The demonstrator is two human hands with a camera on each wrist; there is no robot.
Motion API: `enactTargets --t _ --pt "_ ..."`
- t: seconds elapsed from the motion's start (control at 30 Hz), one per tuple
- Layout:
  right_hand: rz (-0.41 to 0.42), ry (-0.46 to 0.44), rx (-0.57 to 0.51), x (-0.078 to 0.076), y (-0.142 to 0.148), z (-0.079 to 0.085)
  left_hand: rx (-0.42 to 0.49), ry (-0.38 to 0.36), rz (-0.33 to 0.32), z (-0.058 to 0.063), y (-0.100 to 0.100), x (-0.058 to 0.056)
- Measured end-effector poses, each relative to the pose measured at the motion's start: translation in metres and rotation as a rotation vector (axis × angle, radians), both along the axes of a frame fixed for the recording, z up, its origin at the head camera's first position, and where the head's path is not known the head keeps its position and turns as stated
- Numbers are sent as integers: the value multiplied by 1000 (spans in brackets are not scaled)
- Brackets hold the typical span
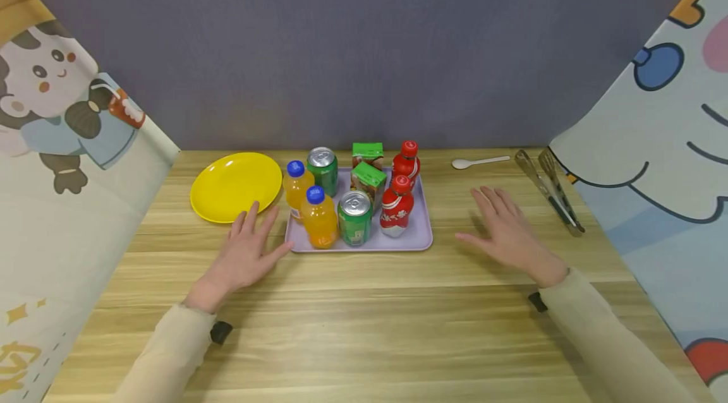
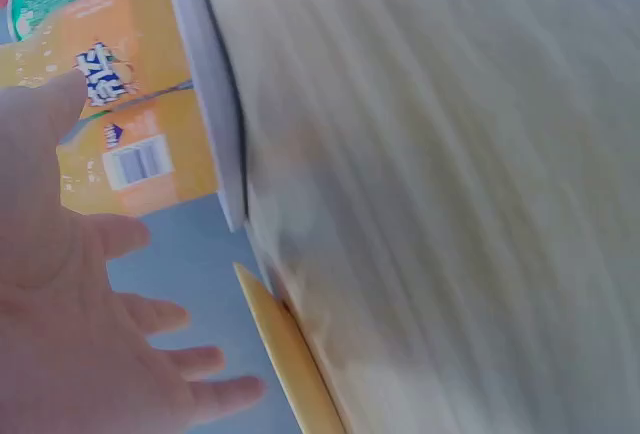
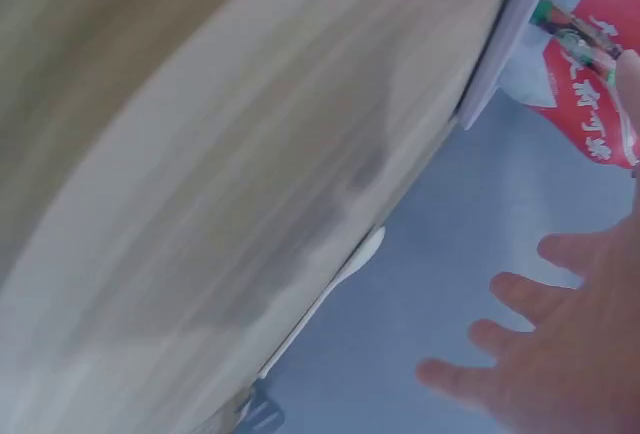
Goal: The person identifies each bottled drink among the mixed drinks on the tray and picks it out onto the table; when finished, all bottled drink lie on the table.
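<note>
My left hand (image 1: 243, 258) is spread over the table, fingers straight, between the yellow plate (image 1: 236, 188) and the lilac tray (image 1: 409, 242). Its thumb reaches toward the tray's near left corner. On the tray stand two orange soda bottles with blue caps, the nearer orange soda bottle (image 1: 320, 220) in front. Two green cans are there too, the front green can (image 1: 355, 220) beside the bottles. Behind are two green-topped drink cartons (image 1: 368, 179), and at the right two red bottles (image 1: 396, 207). Holding nothing, my right hand (image 1: 512, 235) hovers with fingers apart, right of the tray.
A white spoon (image 1: 480, 162) lies at the back right of the wooden table (image 1: 364, 327). Metal tongs (image 1: 548, 191) with dark handles rest near the right edge. A grey wall (image 1: 364, 49) rises behind, and printed panels flank both sides.
</note>
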State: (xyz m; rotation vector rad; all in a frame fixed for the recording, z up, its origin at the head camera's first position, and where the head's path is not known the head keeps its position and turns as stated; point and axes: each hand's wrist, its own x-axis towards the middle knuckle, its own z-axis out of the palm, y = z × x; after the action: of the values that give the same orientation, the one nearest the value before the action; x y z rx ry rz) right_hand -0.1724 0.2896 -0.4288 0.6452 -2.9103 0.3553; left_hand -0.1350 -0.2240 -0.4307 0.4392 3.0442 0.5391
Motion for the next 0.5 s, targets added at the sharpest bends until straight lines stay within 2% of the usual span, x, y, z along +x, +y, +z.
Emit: enactTargets --t 0.13,0.33,0.5 --pt "42 29 -57 -3 -10 2 92 -15 -1 4 3 0" --pt "27 -28 -156 -3 -27 7 220 -71 45 9 8 -1" --pt "34 -44 -217 -4 -41 9 288 -84 84 9 11 -3"
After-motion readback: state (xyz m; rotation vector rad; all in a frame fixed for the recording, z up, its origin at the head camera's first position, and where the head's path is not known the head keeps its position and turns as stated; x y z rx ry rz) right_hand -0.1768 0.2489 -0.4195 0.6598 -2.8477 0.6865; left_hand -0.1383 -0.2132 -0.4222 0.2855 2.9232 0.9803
